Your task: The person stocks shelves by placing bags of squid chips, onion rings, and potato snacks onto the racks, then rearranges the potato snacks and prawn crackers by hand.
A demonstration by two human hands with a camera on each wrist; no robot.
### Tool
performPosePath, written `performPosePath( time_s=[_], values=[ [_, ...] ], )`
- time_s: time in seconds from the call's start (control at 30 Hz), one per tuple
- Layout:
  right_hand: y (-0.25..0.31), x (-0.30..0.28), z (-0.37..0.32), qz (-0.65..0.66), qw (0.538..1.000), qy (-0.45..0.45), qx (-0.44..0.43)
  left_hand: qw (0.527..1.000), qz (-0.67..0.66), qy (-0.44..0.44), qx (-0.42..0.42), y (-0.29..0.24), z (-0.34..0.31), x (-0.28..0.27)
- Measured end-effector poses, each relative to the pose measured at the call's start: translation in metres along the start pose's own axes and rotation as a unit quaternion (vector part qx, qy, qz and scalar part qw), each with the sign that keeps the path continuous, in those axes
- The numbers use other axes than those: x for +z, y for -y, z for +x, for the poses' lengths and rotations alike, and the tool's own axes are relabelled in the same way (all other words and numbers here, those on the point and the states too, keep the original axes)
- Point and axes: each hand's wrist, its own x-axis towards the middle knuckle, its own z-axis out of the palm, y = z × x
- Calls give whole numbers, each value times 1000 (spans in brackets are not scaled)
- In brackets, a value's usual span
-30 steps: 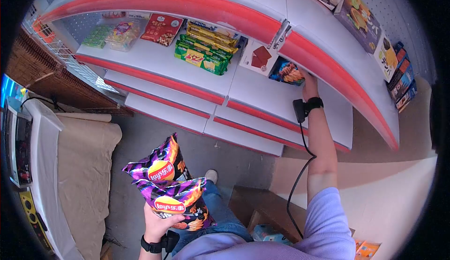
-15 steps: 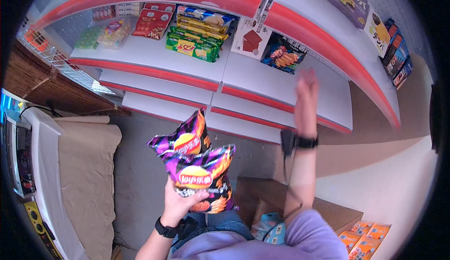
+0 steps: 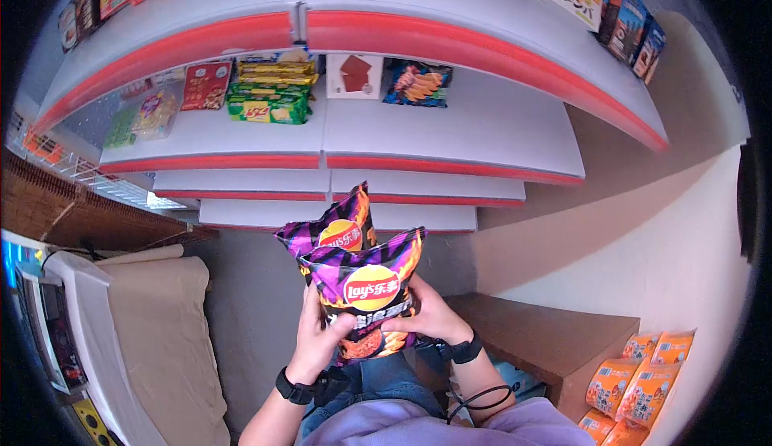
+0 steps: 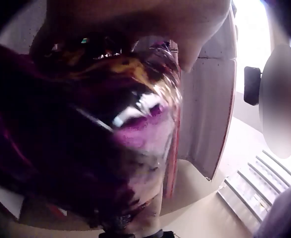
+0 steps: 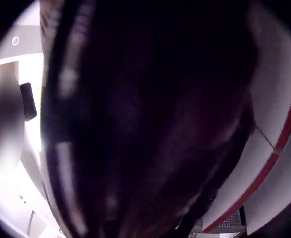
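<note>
Two purple-and-black Lay's chip bags stand upright in front of my body in the head view, a front chip bag overlapping a rear chip bag. My left hand grips them from the left side, its thumb lying across the front bag. On the other side my right hand holds them too, thumb also on the front. The fingers behind the bags are hidden. Shiny purple wrapping fills much of the left wrist view. In the right wrist view a dark bag surface blocks most of the scene.
Ahead are white shelves with red edges. On one lie a dark-blue snack bag, a white box, green biscuit packs and a red pouch. A brown bench and orange packets are at right, a cloth-covered table at left.
My right hand has drawn back from the dark-blue snack bag on the shelf and come down to the chip bags. The left hand has moved them right, and the head view has shifted.
</note>
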Motion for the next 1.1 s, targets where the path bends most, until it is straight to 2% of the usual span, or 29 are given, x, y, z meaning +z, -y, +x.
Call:
performPosePath(
  time_s=[0.03,0.07,0.13,0.17,0.2,0.27,0.33,0.4,0.47,0.53,0.6,0.67,0.8,0.87,1.1],
  values=[
    [4,-7,-4,1,1000,-9,4,999,-33,28,16,-9,4,8],
    [8,-14,-6,-2,1000,-27,6,998,-5,42,50,-7,10,10],
    [13,-32,-13,1,998,-54,31,999,-28,42,6,-16,19,18],
    [-4,-47,-17,35,995,-96,22,999,7,31,32,-24,27,25],
    [5,-49,-17,114,983,-138,-45,999,-22,-3,32,-31,31,32],
    [7,-76,-12,222,949,-200,-101,998,-27,-44,42,-30,37,30],
    [12,-117,7,198,912,-311,-181,995,-53,-68,57,-31,38,25],
    [46,-160,39,178,893,-355,-209,993,-52,-85,55,-28,36,12],
    [73,-200,75,98,887,-359,-274,993,-38,-100,47,-21,27,-3],
    [87,-248,116,35,894,-376,-240,992,-6,-121,46,-21,18,-10],
    [98,-287,158,21,906,-326,-269,989,4,-138,48,-21,7,-15],
    [90,-349,192,70,935,-273,-217,987,1,-154,38,-16,-2,-21],
    [83,-355,203,67,929,-273,-242,981,-10,-189,29,-12,-13,-21],
    [81,-358,208,66,918,-289,-264,977,32,-207,34,-5,-14,-22],
    [78,-358,217,64,863,-370,-339,984,5,-177,11,4,-2,-4]
  ],
)
